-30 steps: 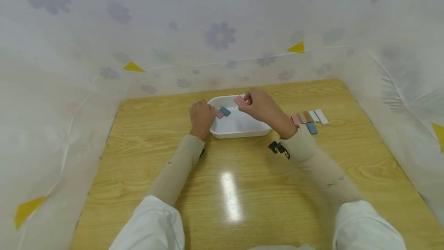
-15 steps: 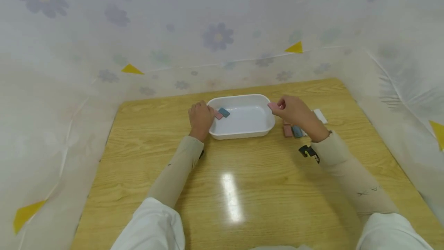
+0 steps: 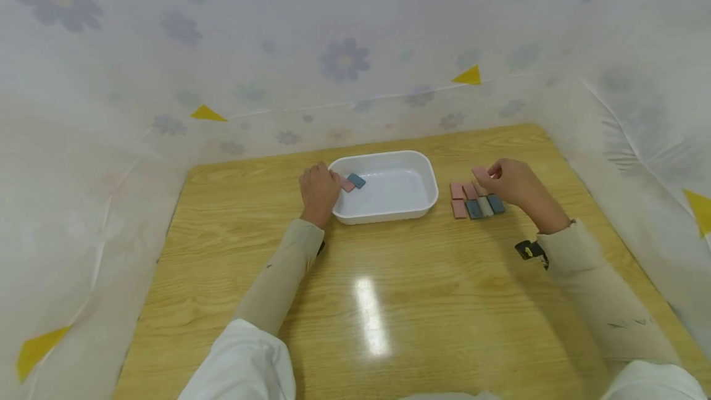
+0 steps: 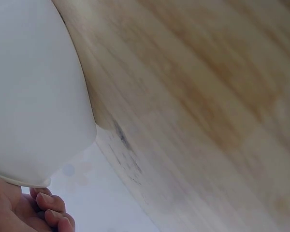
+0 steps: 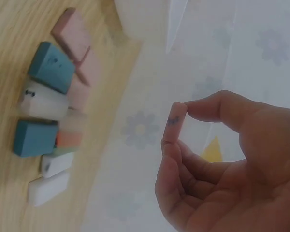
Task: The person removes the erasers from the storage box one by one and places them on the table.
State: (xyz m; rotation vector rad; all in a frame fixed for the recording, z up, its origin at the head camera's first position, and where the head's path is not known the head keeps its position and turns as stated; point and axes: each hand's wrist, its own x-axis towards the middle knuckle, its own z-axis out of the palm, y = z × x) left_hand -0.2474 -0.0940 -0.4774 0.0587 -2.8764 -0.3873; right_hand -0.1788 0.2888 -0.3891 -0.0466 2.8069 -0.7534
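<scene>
My left hand (image 3: 320, 193) grips the left rim of a white plastic tray (image 3: 397, 191); in the left wrist view its fingers curl at the tray's rim. Inside, at the tray's left end, lie a pink block (image 3: 347, 184) and a blue one. Out to the right, my right hand (image 3: 516, 185) pinches a small flat pink block (image 5: 175, 123) between thumb and fingers, a dark mark showing on its narrow edge. Just below and left of that hand, similar blocks lie in two rows, among them a pink block (image 3: 459, 208) and a blue block (image 3: 474, 209).
The right wrist view also shows a white block (image 5: 48, 188) and an orange block (image 5: 69, 139) in the rows. Everything rests on a wooden table (image 3: 311, 326), enclosed by a pale flowered curtain (image 3: 266, 29) at the back and sides.
My right hand has moved right with the pink block, from above the tray to above the rows of blocks. The left hand has stayed at the tray's rim.
</scene>
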